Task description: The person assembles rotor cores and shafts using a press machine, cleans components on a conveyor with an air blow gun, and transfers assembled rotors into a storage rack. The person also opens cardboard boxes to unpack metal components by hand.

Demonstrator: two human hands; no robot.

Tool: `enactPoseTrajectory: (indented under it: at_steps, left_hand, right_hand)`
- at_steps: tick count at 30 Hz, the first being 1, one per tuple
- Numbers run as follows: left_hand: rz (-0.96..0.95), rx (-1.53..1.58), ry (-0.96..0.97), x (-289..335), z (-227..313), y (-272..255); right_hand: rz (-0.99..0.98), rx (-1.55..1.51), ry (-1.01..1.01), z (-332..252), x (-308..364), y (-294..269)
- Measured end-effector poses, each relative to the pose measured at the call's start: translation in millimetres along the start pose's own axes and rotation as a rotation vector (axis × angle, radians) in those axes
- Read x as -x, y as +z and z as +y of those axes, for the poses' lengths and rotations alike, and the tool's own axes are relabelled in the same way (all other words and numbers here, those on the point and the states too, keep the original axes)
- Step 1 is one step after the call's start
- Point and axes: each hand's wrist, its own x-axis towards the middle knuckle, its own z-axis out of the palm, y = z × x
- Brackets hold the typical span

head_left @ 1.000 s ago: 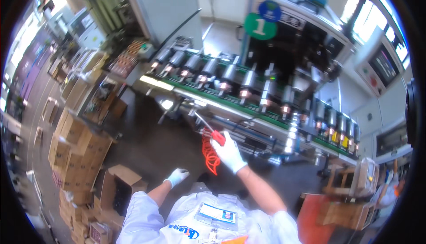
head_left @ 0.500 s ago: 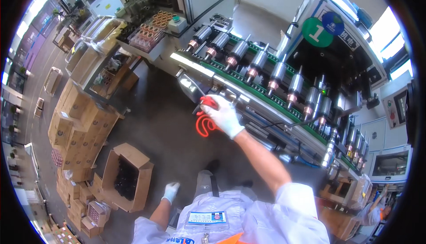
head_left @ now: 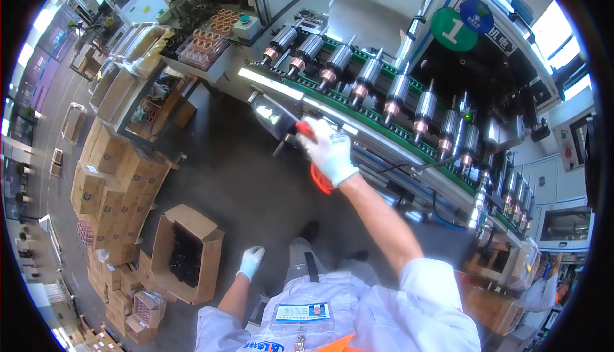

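Note:
My right hand [head_left: 329, 153], in a white glove, is closed round a red air blow gun [head_left: 306, 130] in front of the conveyor. Its thin metal nozzle points up and left, toward the conveyor's edge. A loop of red coiled hose [head_left: 321, 179] hangs below the hand. My left hand [head_left: 251, 260], also gloved, hangs low by my side near an open cardboard box [head_left: 210, 256]; its fingers are loosely bent and apart, with nothing seen in them. Motor armatures [head_left: 366, 80] with copper-coloured ends stand in a slanting row on the green conveyor [head_left: 377, 131], beyond my right hand.
Black parts fill the cardboard box at lower left. Stacked cartons [head_left: 109, 195] rise behind it. Trays of copper-coloured rings [head_left: 203, 50] sit at the conveyor's far left end. A machine housing with a round green sign [head_left: 455, 29] stands over the conveyor at right. Another person [head_left: 543, 291] is at far right.
My right hand has shifted slightly up and right with the blow gun, and the hose loop has swung right. My left hand has risen a little.

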Motion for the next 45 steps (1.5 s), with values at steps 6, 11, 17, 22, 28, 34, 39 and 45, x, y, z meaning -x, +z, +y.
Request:
enactPoseTrajectory:
  at_steps: [6,11,17,22,28,34,39,45]
  left_hand:
    - [0.004,-0.007,-0.039,-4.1,-19.2,-12.3]
    - [-0.01,-0.097,0.096,-19.0,-50.5,-16.3]
    - [-0.116,-0.196,0.202,-32.7,-27.3,20.2]
    - [-0.387,-0.389,0.223,-1.7,73.0,156.7]
    - [-0.945,-0.536,0.633,139.9,199.6,407.1]
    - [-0.965,-0.231,0.787,312.6,324.0,637.6]
    - [-0.575,-0.272,0.917,293.6,408.4,748.6]
    - [-0.455,-0.415,0.803,231.5,432.5,807.0]
  right_hand:
    - [0.122,-0.607,0.311,17.5,-7.1,39.6]
    - [0.056,-0.716,0.331,4.6,-22.1,52.2]
    - [0.107,-0.29,0.107,25.7,55.9,31.6]
    - [-0.231,-0.11,-0.011,112.9,244.4,-46.4]
    - [-0.203,-0.064,0.706,207.4,477.2,-217.3]
    - [0.079,-0.198,0.897,226.3,593.8,-383.8]
    - [0.465,-0.67,0.881,261.8,582.9,-499.8]
    - [0.75,-0.586,0.725,354.8,533.4,-616.6]
